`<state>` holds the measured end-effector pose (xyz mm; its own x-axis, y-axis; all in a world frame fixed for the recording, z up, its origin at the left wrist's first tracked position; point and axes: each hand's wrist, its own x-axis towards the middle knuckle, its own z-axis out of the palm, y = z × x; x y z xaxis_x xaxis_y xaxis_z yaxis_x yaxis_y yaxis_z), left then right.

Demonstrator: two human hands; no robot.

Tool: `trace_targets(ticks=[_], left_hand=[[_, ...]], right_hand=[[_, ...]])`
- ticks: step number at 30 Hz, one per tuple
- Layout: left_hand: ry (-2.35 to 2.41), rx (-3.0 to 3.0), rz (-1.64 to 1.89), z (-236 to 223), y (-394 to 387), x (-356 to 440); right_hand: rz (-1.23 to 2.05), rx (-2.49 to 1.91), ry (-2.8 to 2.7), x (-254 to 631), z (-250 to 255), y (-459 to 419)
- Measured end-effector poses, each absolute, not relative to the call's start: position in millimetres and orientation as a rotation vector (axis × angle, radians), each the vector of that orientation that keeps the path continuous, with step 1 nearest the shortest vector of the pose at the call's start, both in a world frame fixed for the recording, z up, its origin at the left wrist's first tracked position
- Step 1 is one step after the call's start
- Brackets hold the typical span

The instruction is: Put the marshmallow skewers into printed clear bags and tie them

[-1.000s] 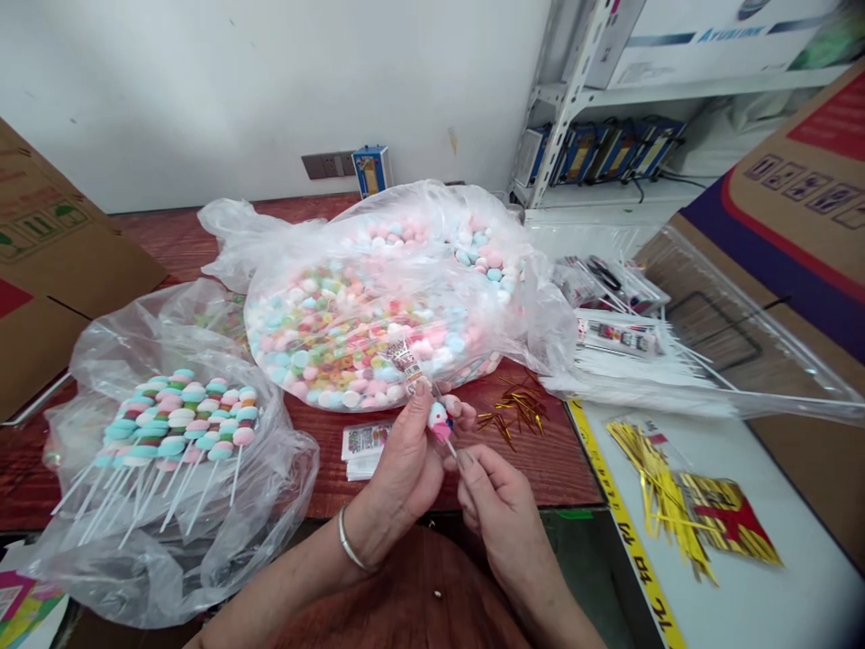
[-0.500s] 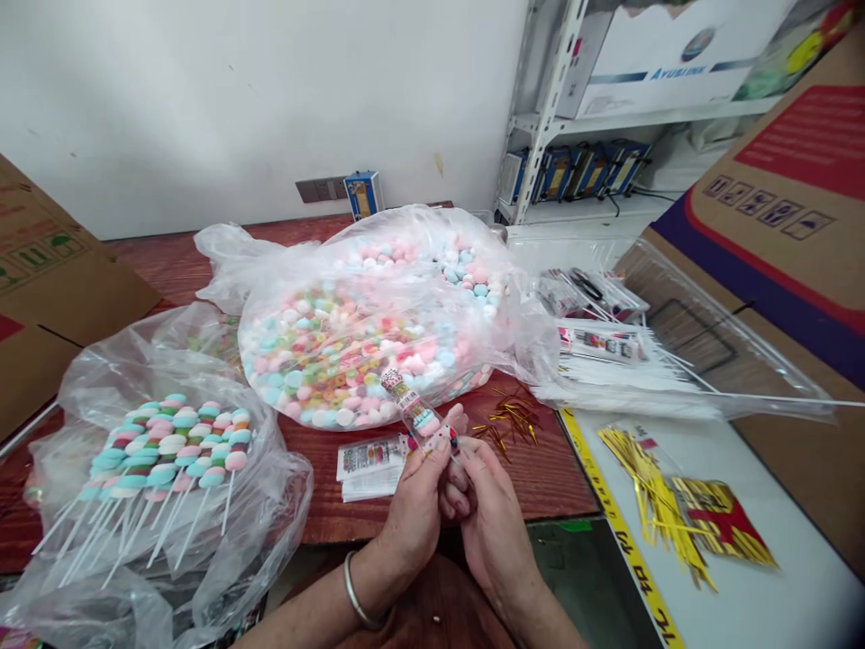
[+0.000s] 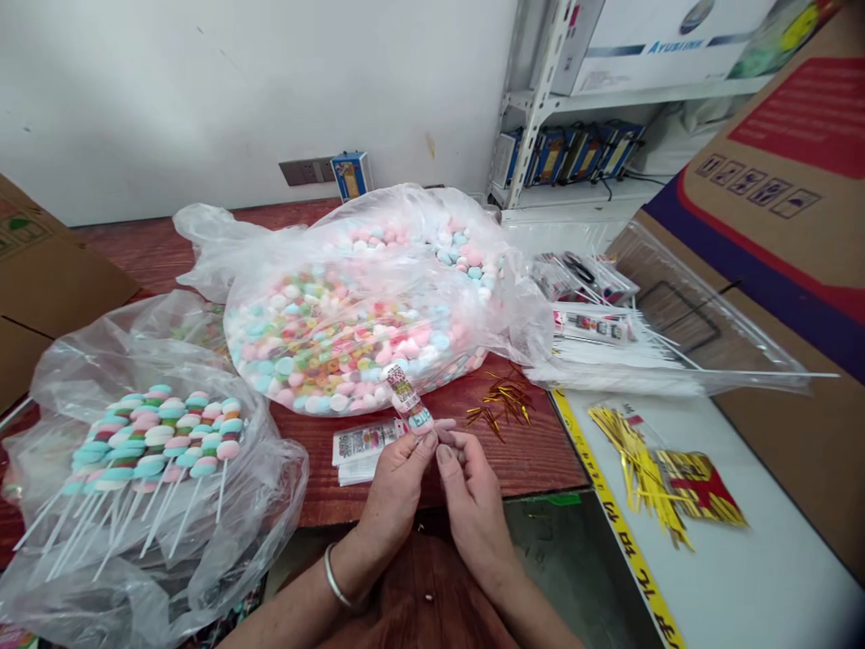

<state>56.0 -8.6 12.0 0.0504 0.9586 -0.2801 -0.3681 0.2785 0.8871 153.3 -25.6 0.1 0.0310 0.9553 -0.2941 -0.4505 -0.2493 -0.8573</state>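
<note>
A small candy stick in a printed clear wrapper point(image 3: 409, 399) stands tilted above the table, and my left hand point(image 3: 397, 482) pinches its lower end. Blue and pink candy shows through the plastic. Close beside it, my right hand point(image 3: 474, 491) has its thumb and fingers pressed together by the wrapper's base. What those fingertips hold, if anything, is hidden. Flat printed wrappers point(image 3: 365, 442) lie in a stack just behind my left hand. Gold twist ties point(image 3: 504, 403) are scattered on the table beyond my right hand.
Unwrapped candy skewers point(image 3: 159, 442) rest on clear plastic at left. A big bag of candies point(image 3: 351, 333) fills the middle back. At right are a clear tray point(image 3: 730, 374) with white sticks, yellow-gold ties point(image 3: 639, 473), and a large carton point(image 3: 763, 234). Another carton point(image 3: 54, 288) stands left.
My right fingers have shifted at the wrapper's base, and the colourful lower part seen there before is now covered. The wrapped candy stays in my left hand. The whole view has shifted slightly.
</note>
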Motion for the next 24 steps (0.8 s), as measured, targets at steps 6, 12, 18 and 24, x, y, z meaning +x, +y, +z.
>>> trace_targets(ticks=[6,12,18,24], left_hand=[[0.780,0.533,0.892,11,-14,42],[0.900,0.510,0.938,4,-10,34],[1.157,0.716,1.182,-9,-1,13],[1.334,0.916,1.118,-12,-3,-4]], right_hand=[[1.876,-0.877,-0.441,151,-6,-34],[1.789,-1.101,-0.837,158,-7,-36],[0.536,-1.878,-1.458,215,-28,-21],[0.279,-1.980,-1.641,230,-45,-12]])
